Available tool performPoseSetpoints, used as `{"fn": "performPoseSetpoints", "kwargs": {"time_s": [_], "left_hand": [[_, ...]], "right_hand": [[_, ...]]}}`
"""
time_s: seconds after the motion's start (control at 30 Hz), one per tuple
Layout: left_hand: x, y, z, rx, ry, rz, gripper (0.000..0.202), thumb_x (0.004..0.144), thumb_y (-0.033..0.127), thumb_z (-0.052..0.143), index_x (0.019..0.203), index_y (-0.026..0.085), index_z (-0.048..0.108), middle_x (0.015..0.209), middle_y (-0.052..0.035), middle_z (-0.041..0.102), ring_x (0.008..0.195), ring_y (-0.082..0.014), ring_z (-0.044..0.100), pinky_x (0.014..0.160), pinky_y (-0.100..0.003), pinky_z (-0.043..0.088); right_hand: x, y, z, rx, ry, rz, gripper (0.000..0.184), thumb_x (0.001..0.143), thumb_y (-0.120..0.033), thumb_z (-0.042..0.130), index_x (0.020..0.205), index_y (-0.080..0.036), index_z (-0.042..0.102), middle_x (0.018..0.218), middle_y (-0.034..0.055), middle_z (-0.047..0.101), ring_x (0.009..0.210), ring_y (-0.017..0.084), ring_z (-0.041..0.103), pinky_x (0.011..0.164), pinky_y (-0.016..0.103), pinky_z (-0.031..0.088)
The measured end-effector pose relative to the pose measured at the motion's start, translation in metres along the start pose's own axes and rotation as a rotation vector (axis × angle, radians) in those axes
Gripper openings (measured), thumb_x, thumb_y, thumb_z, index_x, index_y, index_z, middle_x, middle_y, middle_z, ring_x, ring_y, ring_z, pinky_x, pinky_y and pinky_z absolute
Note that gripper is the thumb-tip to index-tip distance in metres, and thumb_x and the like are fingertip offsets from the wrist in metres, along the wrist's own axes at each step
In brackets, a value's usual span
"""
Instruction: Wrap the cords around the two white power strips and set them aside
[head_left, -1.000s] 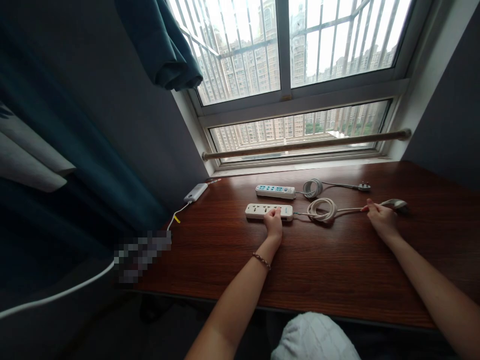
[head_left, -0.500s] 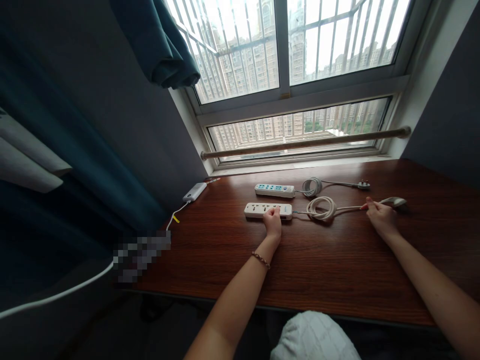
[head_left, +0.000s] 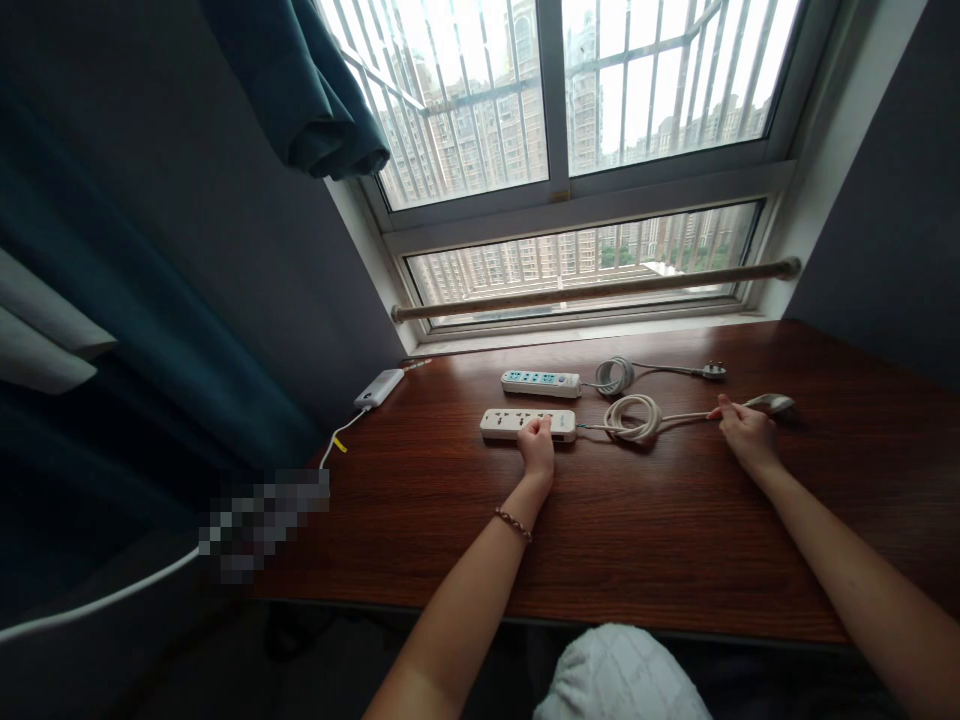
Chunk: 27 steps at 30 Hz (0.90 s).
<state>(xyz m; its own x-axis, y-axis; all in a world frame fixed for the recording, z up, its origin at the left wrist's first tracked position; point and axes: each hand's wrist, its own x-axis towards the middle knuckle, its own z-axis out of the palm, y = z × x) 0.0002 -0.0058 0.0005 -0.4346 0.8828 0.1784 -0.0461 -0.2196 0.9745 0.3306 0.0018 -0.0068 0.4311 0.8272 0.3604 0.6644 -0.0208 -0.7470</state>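
Note:
My left hand [head_left: 537,446] is closed at the front edge of the nearer white power strip [head_left: 496,424], its thumb over the strip's top near the right end. The cord [head_left: 634,418] of that strip lies in a loose coil on its right. My right hand [head_left: 747,432] pinches the cord's far stretch close to its plug [head_left: 775,403], which rests beyond the fingers. Just behind lies a second power strip [head_left: 540,383] with blue-green sockets. Its grey cord [head_left: 615,375] is coiled, and its three-pin plug [head_left: 714,370] lies with the pins up.
All of this lies on a dark red-brown wooden table [head_left: 637,540]. On the left, a white power bank-like device [head_left: 379,388] has a white cable [head_left: 327,450] running off the table's edge. A rail [head_left: 600,290] crosses the window behind. Blue curtains [head_left: 315,110] hang on the left.
The whole view has shifted slightly to the left. Both hands keep the same places on the power strip and its cord.

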Motion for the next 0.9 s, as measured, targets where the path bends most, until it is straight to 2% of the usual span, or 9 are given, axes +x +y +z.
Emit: {"fn": "performPoseSetpoints", "kwargs": {"time_s": [0.27, 0.7, 0.9], "left_hand": [[0.0, 0.004, 0.002, -0.021, 0.003, -0.018, 0.037, 0.067, 0.037, 0.056, 0.047, 0.017, 0.033, 0.045, 0.0067, 0.027, 0.046, -0.0053, 0.024, 0.046, -0.02, 0.022], [-0.006, 0.02, 0.002, -0.035, 0.042, -0.071, 0.04, 0.061, 0.041, 0.062, 0.043, 0.017, 0.035, 0.041, 0.0063, 0.03, 0.045, -0.0062, 0.031, 0.044, -0.02, 0.026], [-0.007, 0.023, 0.002, -0.028, 0.047, -0.056, 0.043, 0.061, 0.043, 0.062, 0.042, 0.018, 0.032, 0.041, 0.0066, 0.029, 0.043, -0.0059, 0.03, 0.044, -0.02, 0.027]], "right_hand": [[0.0, -0.001, 0.001, 0.006, 0.006, -0.003, 0.061, 0.077, -0.066, 0.03, 0.065, -0.017, 0.064, 0.048, 0.0034, 0.055, 0.05, 0.017, 0.051, 0.054, 0.027, 0.034], [0.001, -0.001, 0.002, 0.041, 0.008, -0.007, 0.064, 0.075, -0.069, 0.028, 0.064, -0.017, 0.064, 0.048, 0.0046, 0.055, 0.051, 0.018, 0.052, 0.056, 0.028, 0.036], [-0.001, -0.003, 0.001, 0.039, 0.013, -0.025, 0.066, 0.074, -0.07, 0.028, 0.064, -0.016, 0.064, 0.047, 0.0053, 0.056, 0.05, 0.018, 0.051, 0.054, 0.028, 0.036]]}}
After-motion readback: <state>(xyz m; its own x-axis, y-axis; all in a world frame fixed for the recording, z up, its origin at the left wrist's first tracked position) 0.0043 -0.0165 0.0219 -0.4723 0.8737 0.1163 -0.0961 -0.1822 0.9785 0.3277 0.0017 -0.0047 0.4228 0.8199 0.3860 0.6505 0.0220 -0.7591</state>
